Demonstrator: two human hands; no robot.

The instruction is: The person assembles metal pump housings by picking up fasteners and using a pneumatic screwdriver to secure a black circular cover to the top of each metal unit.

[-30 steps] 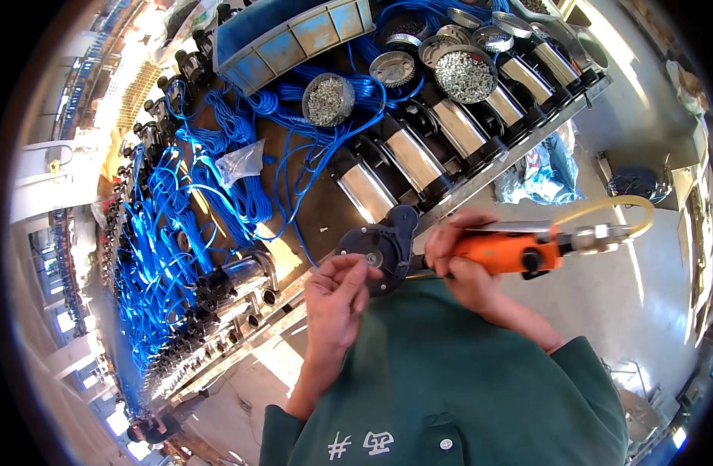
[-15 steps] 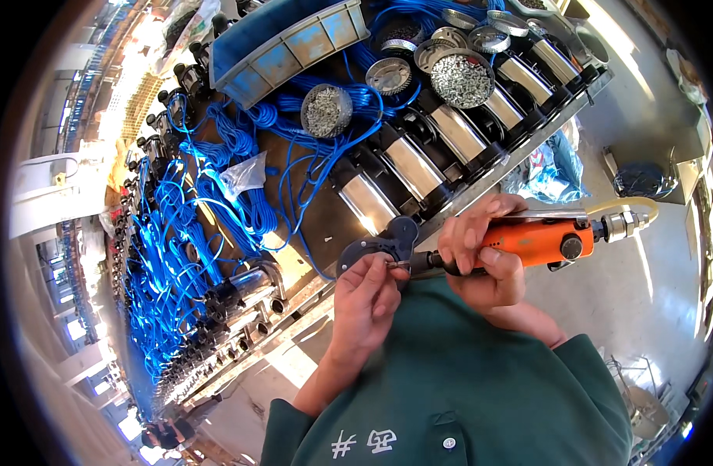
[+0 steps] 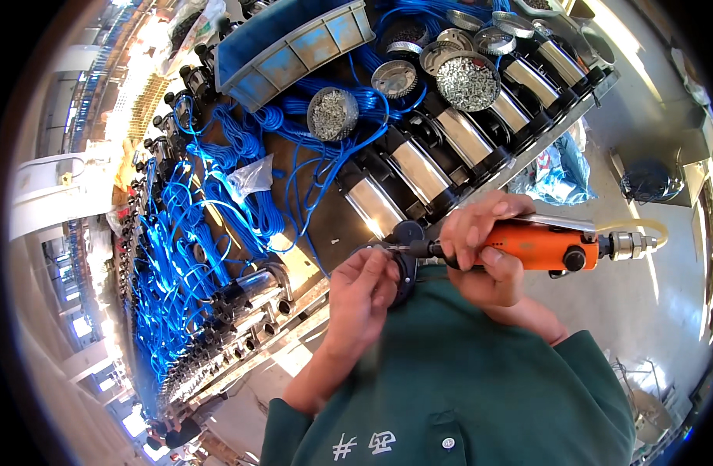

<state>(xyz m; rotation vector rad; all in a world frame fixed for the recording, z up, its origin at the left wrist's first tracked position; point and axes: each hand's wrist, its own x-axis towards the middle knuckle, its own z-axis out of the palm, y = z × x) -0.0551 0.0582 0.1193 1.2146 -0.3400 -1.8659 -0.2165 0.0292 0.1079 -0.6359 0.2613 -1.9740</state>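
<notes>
I see the right hand (image 3: 480, 248) wrapped tight round the orange driver (image 3: 546, 247), long axis horiz. w/ bit pointing left at the black round part (image 3: 407, 268), which the left hand (image 3: 360, 299) pinches closed, touching, just below-left of the tip.

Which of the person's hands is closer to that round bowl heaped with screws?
Right. The right hand grips the orange power screwdriver just below the bowl; the left hand sits lower, further away.

clear plastic bag (image 3: 250, 177) among blue cables (image 3: 216, 202)
</notes>
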